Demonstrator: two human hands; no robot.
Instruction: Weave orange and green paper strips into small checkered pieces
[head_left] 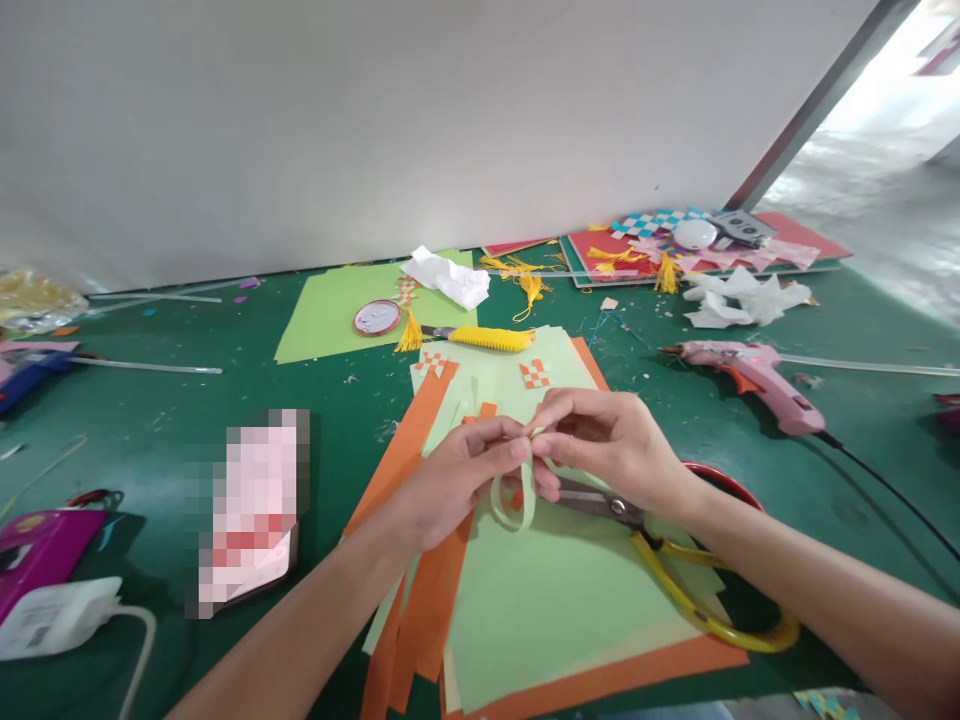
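Note:
Over a stack of pale green paper [570, 600], my left hand [472, 460] and my right hand [600, 435] meet with fingertips pinched together. Between them is a narrow light green paper strip [528, 495], which hangs down in a loop. A bit of orange shows just below the fingers, partly hidden. Scissors [619, 508] with yellow and red handles lie under my right hand and forearm, blades towards the strip. Long orange paper strips [442, 590] lie beneath my left hand. Beyond my fingers is a small orange-and-white woven piece [535, 374].
A yellow utility knife [491, 338] lies across the back of the paper. To the right rests a pink glue gun [757, 375] with its cord. A phone [251, 520] lies left. Yellow tassels [531, 290] and crumpled white tissue [450, 278] are near the wall.

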